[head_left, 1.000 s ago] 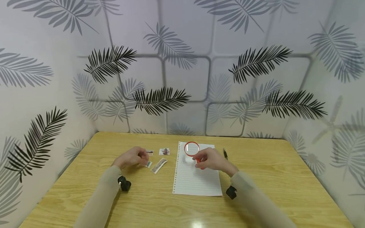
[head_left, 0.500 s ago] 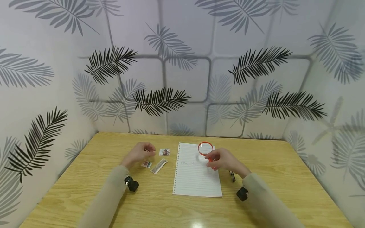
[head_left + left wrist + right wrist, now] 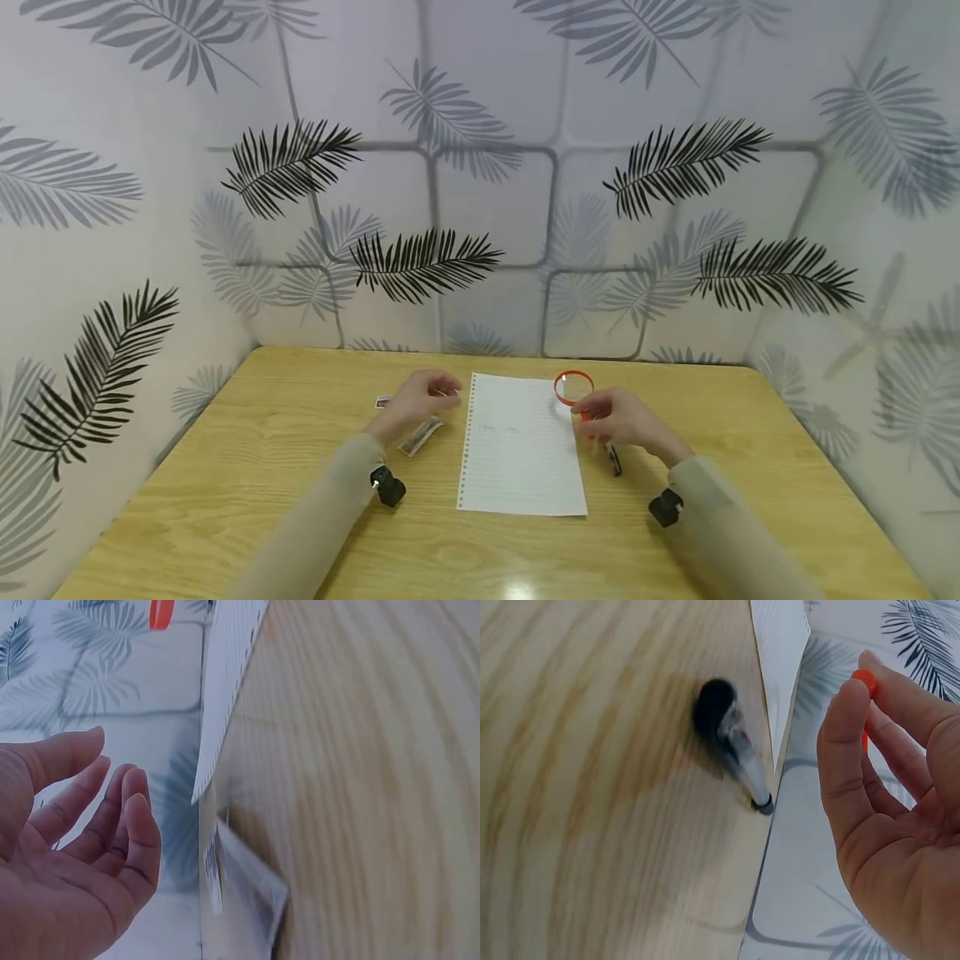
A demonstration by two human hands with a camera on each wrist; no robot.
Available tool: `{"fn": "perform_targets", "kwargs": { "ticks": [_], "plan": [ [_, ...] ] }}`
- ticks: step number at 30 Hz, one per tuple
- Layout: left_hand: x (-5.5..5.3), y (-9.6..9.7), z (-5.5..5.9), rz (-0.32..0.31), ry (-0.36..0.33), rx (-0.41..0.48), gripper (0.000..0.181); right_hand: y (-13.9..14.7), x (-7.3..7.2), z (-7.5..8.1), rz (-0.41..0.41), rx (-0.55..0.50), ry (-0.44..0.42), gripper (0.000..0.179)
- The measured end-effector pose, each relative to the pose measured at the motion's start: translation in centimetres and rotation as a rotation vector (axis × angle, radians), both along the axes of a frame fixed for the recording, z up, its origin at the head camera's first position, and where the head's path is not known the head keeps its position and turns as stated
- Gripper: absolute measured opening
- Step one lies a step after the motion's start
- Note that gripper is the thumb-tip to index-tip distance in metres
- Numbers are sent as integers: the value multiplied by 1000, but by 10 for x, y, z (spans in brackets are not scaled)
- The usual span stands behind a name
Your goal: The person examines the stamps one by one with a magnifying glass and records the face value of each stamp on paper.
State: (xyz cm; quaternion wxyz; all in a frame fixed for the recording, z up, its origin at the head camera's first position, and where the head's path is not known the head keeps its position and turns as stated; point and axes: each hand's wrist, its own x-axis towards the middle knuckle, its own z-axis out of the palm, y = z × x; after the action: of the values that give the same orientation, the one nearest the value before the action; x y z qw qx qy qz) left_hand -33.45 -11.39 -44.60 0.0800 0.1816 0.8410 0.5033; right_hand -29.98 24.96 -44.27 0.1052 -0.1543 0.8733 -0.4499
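Note:
My right hand pinches the red handle of a magnifying glass between thumb and fingers, above the right edge of a lined paper sheet. In the right wrist view the orange-red handle end shows between the fingertips. My left hand hovers just left of the sheet, its fingers loosely bent around nothing. Under and beside it lie a small picture stamp and a long stamp-like strip; the hand and arm hide other pieces. The left wrist view shows the strip with a lifted edge.
A dark pen lies on the wooden table, right of the sheet and below my right hand. Faint handwriting marks the paper's upper left. A leaf-patterned wall borders the table's back.
My left hand has moved right from the stamps toward the sheet, uncovering some and covering others. The right hand has carried the magnifying glass rightward from over the writing to the sheet's right edge.

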Motion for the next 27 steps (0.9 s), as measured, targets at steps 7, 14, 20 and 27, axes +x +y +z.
{"fn": "perform_targets", "kwargs": {
  "ticks": [7, 14, 20, 27],
  "plan": [
    [3, 20, 2, -70, -41, 33, 30, 19, 0, -2, -48, 30, 2, 34],
    [1, 43, -1, -127, 10, 8, 31, 42, 2, -6, -61, 38, 8, 38],
    [3, 56, 0, -153, -10, -36, 36, 57, 4, -10, -59, 63, 6, 36],
    [4, 65, 1, -164, -69, -54, 39, 65, 0, -13, -49, 144, 51, 33]
  ]
}}
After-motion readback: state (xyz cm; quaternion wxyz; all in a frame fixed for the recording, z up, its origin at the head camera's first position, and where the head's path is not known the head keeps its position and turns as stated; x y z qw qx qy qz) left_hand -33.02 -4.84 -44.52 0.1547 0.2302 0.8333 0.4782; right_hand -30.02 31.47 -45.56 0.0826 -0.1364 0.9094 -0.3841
